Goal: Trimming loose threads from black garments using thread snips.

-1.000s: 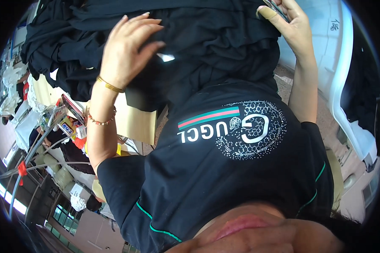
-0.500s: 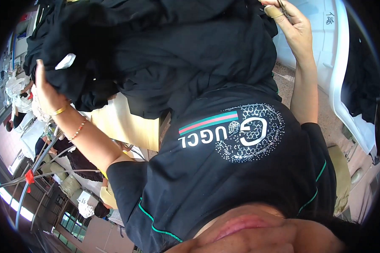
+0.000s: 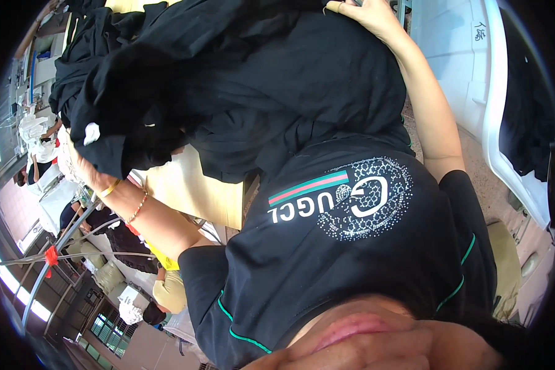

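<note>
A large bunched black garment [image 3: 253, 80] spreads across the work surface and up against my front. My left hand [image 3: 87, 171] is closed on its left edge, with the fingers partly hidden by the cloth. Close to that hand a small white label [image 3: 92, 134] shows on the fabric. At the top edge of the view, my right hand [image 3: 373, 18] is closed around a small metal tool [image 3: 356, 2], apparently thread snips, mostly hidden and cut off. The right thumb, with a tan band round it, lies against the cloth.
A pale wooden tabletop [image 3: 194, 191] shows below the garment. To the right stands a large white plastic bin [image 3: 456, 74], with dark cloth [image 3: 524, 117] beyond its rim. Several people work at the left, one in a yellow top [image 3: 169, 290], near metal rails [image 3: 80, 254].
My right hand has moved left along the garment's far edge, its tool now less visible. My left hand has come lower and slightly right, drawing the cloth and its white label down.
</note>
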`<state>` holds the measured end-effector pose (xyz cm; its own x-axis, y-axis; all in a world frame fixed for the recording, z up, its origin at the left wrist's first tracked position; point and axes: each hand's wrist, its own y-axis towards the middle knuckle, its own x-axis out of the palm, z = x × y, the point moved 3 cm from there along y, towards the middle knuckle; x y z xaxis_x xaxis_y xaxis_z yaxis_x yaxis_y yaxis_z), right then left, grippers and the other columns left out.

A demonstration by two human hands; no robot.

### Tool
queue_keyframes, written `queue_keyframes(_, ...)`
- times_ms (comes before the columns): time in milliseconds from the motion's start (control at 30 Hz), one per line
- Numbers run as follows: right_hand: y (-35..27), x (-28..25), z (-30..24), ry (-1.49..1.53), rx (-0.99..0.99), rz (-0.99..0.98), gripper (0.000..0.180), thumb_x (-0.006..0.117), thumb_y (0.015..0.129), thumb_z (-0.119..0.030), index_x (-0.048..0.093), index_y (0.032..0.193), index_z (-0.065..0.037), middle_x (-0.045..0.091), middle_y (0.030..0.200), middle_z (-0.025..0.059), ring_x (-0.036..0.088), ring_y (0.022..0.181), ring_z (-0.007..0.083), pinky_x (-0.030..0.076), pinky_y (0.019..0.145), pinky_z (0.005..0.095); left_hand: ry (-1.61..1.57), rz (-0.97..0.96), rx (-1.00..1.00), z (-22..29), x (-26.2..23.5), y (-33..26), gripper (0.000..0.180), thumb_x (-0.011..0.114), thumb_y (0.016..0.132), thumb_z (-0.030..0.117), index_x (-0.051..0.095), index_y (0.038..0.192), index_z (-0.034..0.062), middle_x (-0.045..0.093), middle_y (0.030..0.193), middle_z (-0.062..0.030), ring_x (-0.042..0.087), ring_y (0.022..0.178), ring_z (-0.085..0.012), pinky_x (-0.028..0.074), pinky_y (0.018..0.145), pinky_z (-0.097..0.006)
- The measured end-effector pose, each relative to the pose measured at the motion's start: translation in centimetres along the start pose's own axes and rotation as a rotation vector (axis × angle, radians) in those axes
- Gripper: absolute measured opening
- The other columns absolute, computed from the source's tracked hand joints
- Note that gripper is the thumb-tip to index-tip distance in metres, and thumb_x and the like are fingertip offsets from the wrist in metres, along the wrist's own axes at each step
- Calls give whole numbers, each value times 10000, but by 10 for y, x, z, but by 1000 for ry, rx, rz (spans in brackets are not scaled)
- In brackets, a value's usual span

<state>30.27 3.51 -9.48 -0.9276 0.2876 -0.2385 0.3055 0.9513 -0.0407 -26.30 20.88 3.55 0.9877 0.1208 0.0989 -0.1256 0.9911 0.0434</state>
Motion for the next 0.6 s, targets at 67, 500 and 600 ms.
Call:
queue_keyframes(67, 17, 0, 21, -20, 25, -20, 418, 745, 843, -117, 605, 1210, 27, 550, 758, -33, 490, 664, 53, 408, 590, 231, 525, -3, 236, 12, -8, -18, 388, 549, 962, 223, 589, 1257, -26, 653, 1232, -153, 647, 1096, -260, 529, 944, -365)
queue_keyframes(500, 40, 28, 27, 334, -177, 6, 154, 714, 895, -132, 709, 969, 2, 604, 794, -49, 518, 700, 55, 412, 656, 224, 527, 71, 424, 12, 85, -93, 185, 629, 963, 106, 650, 1115, 4, 692, 1065, -97, 652, 992, -150, 503, 861, -263)
queue_keyframes(600, 23, 11, -6, 211, -153, 65, 148, 716, 895, -152, 698, 930, -10, 586, 777, -49, 508, 707, 52, 398, 656, 228, 907, -343, 706, -5, 196, -136, 376, 742, 884, 184, 655, 1215, 29, 652, 1183, -108, 617, 1045, -218, 477, 927, -321)
